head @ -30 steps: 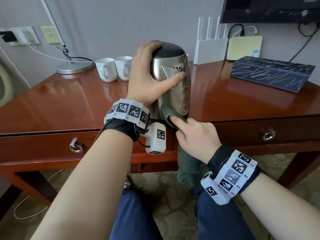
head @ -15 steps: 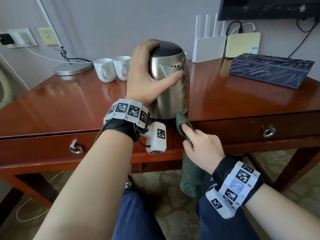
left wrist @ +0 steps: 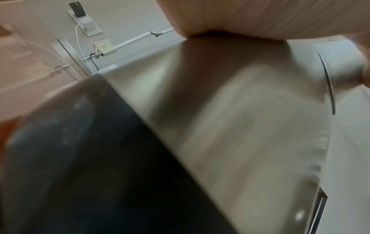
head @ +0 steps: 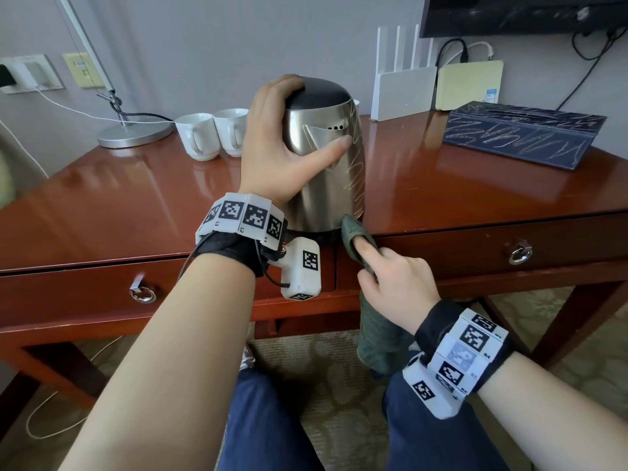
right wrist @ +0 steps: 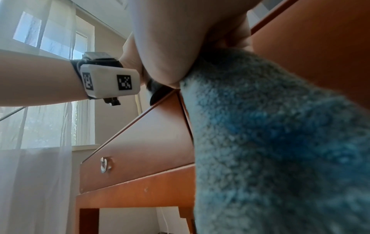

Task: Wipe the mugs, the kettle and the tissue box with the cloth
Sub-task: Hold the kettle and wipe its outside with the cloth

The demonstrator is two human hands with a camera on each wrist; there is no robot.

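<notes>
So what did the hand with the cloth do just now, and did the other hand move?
The right hand, gripping the fuzzy green cloth, slid down the shiny steel kettle and off its side; now only the cloth's tip meets the kettle's bottom edge. The left hand stayed gripping the kettle's top. The two white mugs and the dark scribbled tissue box stayed put.

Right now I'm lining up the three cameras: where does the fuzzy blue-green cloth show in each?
Head: the fuzzy blue-green cloth is at centre, against the steel kettle's base, held by the right hand.
Left wrist: not in it.
Right wrist: it fills the right half.
Shared landmark: the ring-pull drawer, in the head and right wrist views.
</notes>
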